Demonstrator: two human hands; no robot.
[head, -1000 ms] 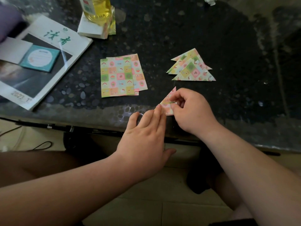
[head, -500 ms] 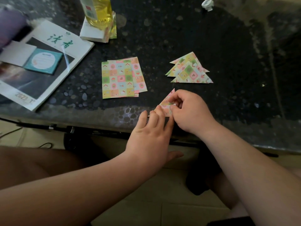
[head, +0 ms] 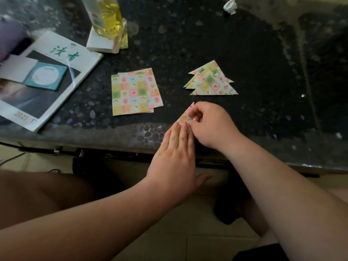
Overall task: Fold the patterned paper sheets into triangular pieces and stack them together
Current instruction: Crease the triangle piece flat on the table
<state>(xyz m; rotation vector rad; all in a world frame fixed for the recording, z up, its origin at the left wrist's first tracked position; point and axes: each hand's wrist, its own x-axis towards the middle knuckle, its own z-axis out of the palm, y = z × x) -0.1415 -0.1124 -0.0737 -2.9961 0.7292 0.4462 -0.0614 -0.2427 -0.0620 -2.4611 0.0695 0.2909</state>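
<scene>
The folded sheet (head: 185, 116) is light, thin and likely slippery. Your left hand (head: 176, 153) presses it flat, fingers (head: 181, 132) straight; your right hand (head: 211, 125) apparently pinches its far edge. Grip beside the crease.

Bare left hand (head: 175, 157) and bare right hand (head: 212, 127). Left forearm (head: 94, 219) and right forearm (head: 282, 189) are uncovered to the frame edge. Bare thigh (head: 37, 194) lower left. Strip of black fabric (head: 263, 251) at bottom right; garment type unclear.

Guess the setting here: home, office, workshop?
Probably a home, not certain: a dark glossy pebble-patterned table holds a white magazine with green lettering, a clear bottle of yellow liquid and colourful checked paper sheets.
</scene>
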